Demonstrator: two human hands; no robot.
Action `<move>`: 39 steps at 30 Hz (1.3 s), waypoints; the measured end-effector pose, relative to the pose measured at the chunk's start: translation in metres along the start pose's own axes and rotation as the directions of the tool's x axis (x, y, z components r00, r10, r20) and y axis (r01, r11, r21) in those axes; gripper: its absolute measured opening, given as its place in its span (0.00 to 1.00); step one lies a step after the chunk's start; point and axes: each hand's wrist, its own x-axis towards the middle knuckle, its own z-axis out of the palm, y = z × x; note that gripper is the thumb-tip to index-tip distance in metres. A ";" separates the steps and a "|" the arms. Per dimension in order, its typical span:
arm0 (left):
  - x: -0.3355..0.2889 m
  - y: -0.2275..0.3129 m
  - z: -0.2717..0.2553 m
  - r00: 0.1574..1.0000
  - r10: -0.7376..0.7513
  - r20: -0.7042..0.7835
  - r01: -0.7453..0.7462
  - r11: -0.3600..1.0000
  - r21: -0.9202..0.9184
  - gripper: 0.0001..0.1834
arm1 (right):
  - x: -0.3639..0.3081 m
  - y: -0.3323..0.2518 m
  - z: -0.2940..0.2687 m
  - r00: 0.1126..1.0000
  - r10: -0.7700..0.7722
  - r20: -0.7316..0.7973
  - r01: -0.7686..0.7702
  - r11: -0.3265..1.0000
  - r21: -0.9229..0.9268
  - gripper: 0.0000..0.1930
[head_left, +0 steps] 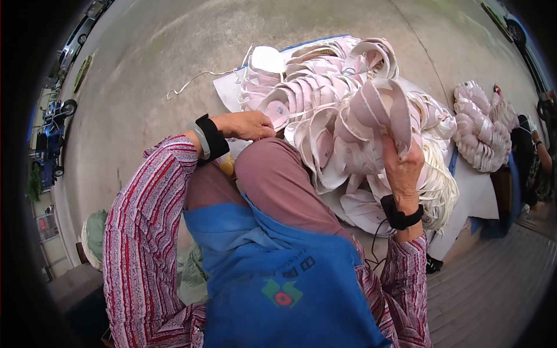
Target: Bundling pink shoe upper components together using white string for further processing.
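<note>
A large pile of pale pink and white curved pieces (316,87), which look like shoe uppers, lies in nested rows in front of my knees. My right hand (404,165) is closed on the lower end of one such shoe upper (400,119), held upright at the right of the pile. My left hand (248,124) is above my knee, its fingers curled down beside a pink piece with a small print (277,112). What those fingers hold, if anything, is hidden. Thick white cords (438,185) hang in a bundle just right of my right hand.
A pale sheet (476,191) with blue edging lies under the pile. Another stack of pieces (481,127) stands at the right, near a person's arm (543,155). A loose white cord (191,84) trails over the concrete floor (174,52). Parked vehicles line the far left.
</note>
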 end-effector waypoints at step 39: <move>0.102 -0.053 0.035 0.905 0.384 -0.182 -0.420 0.749 -0.513 0.09 | -0.072 0.003 0.065 0.954 -0.200 0.223 0.226 0.969 -0.101 0.27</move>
